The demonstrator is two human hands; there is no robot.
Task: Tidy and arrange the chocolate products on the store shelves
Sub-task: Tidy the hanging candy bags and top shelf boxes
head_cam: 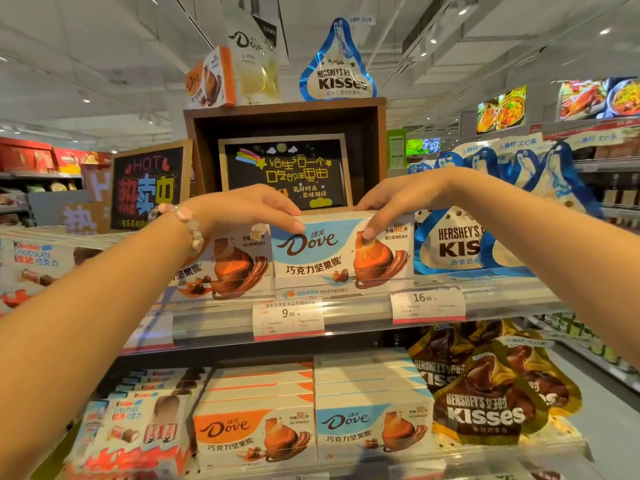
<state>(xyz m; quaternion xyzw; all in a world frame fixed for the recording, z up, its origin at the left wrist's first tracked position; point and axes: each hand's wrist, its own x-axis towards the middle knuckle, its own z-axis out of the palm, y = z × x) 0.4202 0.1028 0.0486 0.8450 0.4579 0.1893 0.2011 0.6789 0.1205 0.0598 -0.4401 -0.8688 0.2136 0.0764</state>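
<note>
Two hands reach to the upper shelf [346, 308] at the frame's centre. The left hand [242, 209] and the right hand [398, 199] each curl fingers over the top edge of one blue chocolate box [343, 254], thumbs on its front. This box stands directly under both hands, just beside one orange chocolate box [228, 265] on its left. Three sweets bags [339, 71] stand at upper centre. Two price tags [288, 318] hang below.

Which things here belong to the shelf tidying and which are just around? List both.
Part of the job: blue Dove box, left hand, right hand, orange Dove box, Kisses bags.
Just around: chalkboard sign, price tags, food posters.
</note>
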